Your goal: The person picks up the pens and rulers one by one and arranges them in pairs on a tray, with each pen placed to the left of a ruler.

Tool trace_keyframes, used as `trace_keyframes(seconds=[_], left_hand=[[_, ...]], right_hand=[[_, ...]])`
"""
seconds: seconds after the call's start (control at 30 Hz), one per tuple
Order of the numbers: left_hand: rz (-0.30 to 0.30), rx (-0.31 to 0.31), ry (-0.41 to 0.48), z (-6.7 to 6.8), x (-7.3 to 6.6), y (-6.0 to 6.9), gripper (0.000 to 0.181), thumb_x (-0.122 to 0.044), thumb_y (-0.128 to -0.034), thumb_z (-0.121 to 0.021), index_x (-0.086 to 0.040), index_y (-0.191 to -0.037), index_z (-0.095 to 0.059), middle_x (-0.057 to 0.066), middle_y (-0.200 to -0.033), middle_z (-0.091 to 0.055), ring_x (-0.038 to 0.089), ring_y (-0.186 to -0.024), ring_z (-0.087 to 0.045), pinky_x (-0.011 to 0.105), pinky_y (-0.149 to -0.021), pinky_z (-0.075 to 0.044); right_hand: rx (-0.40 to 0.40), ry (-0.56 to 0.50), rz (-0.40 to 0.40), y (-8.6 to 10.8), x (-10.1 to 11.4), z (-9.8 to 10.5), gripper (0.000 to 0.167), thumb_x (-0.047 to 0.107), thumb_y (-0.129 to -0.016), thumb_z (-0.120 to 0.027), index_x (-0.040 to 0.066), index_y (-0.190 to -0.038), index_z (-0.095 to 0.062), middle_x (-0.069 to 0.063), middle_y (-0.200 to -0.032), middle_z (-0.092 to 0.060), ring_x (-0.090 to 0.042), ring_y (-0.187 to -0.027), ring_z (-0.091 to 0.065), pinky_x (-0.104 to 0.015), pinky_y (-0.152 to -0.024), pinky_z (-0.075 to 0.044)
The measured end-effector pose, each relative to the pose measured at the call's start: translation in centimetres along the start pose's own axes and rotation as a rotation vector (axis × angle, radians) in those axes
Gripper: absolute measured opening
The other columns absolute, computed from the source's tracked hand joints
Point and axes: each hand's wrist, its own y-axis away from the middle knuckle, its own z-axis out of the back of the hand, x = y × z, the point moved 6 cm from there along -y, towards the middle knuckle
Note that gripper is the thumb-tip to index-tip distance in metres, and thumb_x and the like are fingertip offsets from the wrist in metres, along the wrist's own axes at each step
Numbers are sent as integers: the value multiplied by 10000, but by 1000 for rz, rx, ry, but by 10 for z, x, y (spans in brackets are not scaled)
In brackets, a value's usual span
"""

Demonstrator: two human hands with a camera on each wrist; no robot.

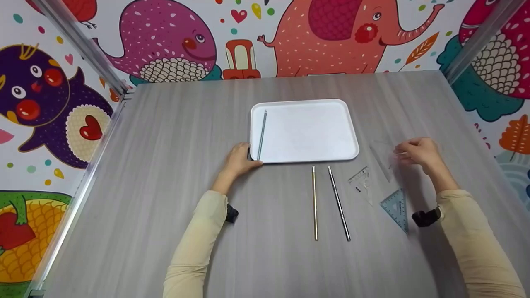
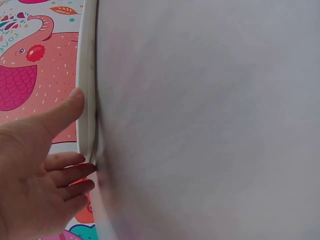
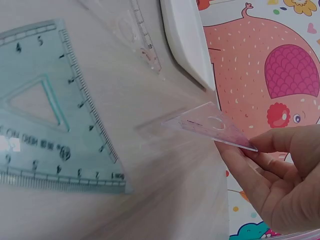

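Observation:
My left hand (image 1: 239, 159) holds the near left corner of a white tray (image 1: 306, 132), its thumb on the front rim and its fingers along the left side. A green pencil (image 1: 262, 134) lies inside, near the tray's left edge. To the right of the tray, my right hand (image 1: 418, 152) pinches a clear set square (image 3: 212, 125) by one corner, tilted above the table. Nearby on the table are a blue set square (image 1: 397, 209) and a smaller clear set square (image 1: 362, 182). A gold pencil (image 1: 314, 203) and a dark silver pencil (image 1: 339, 203) lie before the tray.
Everything rests on a grey wood-grain table (image 1: 165, 174). Cartoon-printed panels (image 1: 165, 37) stand at the back and sides, with metal posts (image 1: 83, 45) at the corners. A dark wrist device (image 1: 426, 217) sits on the right sleeve.

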Motion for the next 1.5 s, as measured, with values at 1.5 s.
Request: trace_keyframes(seconds=[1.5], left_hand=[[-8,-11,-2,0,-1,0,589,-271,-727,-758,55,-1163,-535,196,-1168,-552,308,-1115,-485,389,-951,-372]], right_hand=[[60,-176,56,-37,84,-65,356,70,-898,-453,-221,-1099,-490,38,-683,-634,-17,-590,-625,-205,-608,-519]])
